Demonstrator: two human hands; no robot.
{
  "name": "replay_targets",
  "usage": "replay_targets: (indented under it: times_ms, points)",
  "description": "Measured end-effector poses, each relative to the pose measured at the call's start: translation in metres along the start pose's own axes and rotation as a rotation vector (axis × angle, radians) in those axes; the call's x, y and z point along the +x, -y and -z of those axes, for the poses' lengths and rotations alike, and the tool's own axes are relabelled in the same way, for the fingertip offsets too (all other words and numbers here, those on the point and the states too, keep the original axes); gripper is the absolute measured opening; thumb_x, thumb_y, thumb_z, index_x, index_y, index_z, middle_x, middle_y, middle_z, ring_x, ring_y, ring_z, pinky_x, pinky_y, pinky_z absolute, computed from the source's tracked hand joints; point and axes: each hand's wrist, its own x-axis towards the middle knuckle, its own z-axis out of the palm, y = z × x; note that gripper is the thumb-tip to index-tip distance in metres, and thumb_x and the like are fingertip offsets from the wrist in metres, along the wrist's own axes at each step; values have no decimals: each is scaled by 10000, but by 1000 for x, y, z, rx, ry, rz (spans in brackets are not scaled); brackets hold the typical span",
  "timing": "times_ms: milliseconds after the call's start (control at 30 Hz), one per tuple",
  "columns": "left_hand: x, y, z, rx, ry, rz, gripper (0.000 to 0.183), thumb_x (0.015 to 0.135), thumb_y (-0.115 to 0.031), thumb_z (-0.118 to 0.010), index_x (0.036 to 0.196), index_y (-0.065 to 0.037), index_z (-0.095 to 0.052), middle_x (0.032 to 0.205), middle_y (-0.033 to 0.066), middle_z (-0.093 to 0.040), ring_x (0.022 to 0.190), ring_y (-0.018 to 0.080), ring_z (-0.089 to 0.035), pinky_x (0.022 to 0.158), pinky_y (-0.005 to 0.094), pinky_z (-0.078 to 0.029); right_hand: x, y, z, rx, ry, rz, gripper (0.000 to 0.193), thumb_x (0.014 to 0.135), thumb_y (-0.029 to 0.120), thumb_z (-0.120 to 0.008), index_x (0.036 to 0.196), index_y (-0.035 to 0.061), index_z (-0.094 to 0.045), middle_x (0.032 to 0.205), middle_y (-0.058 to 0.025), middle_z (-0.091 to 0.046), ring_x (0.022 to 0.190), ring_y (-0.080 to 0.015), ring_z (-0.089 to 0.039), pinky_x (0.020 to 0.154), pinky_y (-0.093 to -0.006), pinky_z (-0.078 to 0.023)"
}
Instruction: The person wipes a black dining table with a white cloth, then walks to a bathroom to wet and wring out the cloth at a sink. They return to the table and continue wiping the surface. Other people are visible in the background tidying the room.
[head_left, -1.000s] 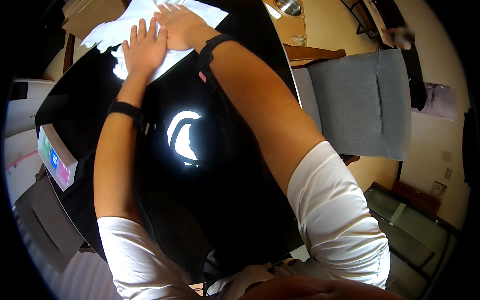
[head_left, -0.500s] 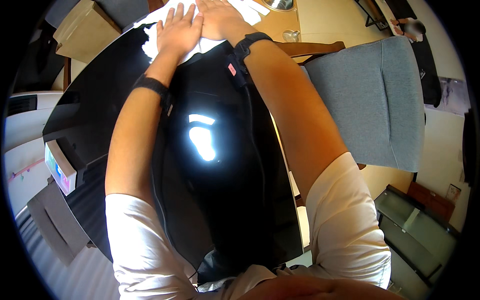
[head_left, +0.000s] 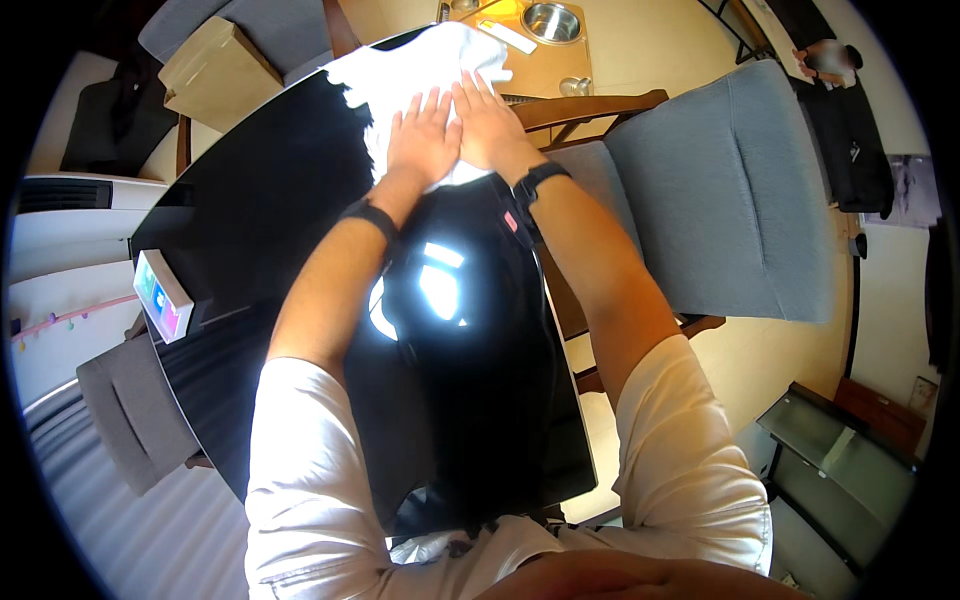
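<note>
A white cloth lies spread and slightly rumpled over the far end of a glossy black table. My left hand rests flat on the cloth's near part, fingers stretched out and pointing away from me. Beside it, my right hand also presses flat on the cloth, close against the left one, with its fingers extended. Neither hand grips anything. Both wrists carry black straps, and the cloth's near edge shows just under my palms.
A grey-blue chair stands at the right edge of the table. Beyond the far end are a wooden stand with a metal bowl and a chair bearing a brown paper bag. A small screen device sits at the table's left edge.
Both hands have drawn nearer to me and a little right in the picture, still flat on the cloth. The view has shifted, and more of the cloth's far part shows.
</note>
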Motion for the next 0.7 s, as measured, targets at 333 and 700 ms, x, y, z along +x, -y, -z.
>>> replay_targets:
  times_ms: [333,700]
  points:
    - [-129,-61,1,-71,123,-52,592,1014,-381,-271,1539,-108,-272,1610,118,-228,1496,334,-152,1196,526,-111,-144,38,18,-13,20,-21,626,962,286,-402,1502,-11,-291,1603,-186,-205,1503,-308,-132,1217,-412,-100]
    - [-327,-141,-5,-323,160,-280,644,964,-318,-427,1513,-17,-276,1570,156,-295,1463,345,-232,1170,537,-174,-368,100,54,190,0,-115,665,901,271,-487,1450,-71,-332,1518,-301,-304,1443,-435,-246,1185,-499,-186]
